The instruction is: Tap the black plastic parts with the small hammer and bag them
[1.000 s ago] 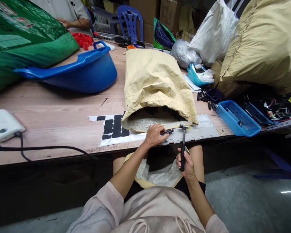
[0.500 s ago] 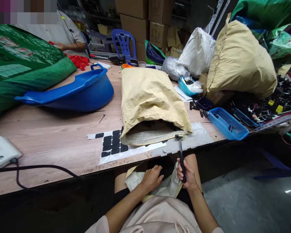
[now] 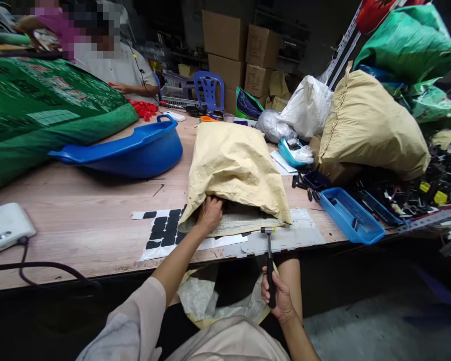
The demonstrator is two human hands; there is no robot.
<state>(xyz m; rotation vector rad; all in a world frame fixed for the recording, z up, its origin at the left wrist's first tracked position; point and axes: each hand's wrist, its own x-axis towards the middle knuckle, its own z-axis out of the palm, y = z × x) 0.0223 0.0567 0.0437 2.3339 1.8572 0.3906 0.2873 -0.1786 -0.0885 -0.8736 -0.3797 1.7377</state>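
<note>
A tan paper sack (image 3: 236, 160) lies on the table with its mouth facing me. My left hand (image 3: 210, 214) reaches into that mouth; its fingertips are hidden in the dark opening. In my right hand (image 3: 280, 296) is a small hammer (image 3: 269, 255), gripped by its black handle, head up near the table edge. A second sack (image 3: 199, 301), its pale lining showing, stands open on my lap. Under the tan sack's left corner is a white sheet with black stickers (image 3: 165, 228). A grey board (image 3: 300, 233) lies at the table edge.
To the left are a blue scoop-shaped basin (image 3: 135, 153), a green sack (image 3: 60, 110) and a white box with a cable (image 3: 9, 225). On the right are a blue tray (image 3: 351, 215) and a full tan sack (image 3: 372, 125). Another person (image 3: 116, 70) sits across the table.
My left hand has moved from the lap sack up into the mouth of the sack on the table. The hammer stays in my right hand, and the view has tilted up slightly.
</note>
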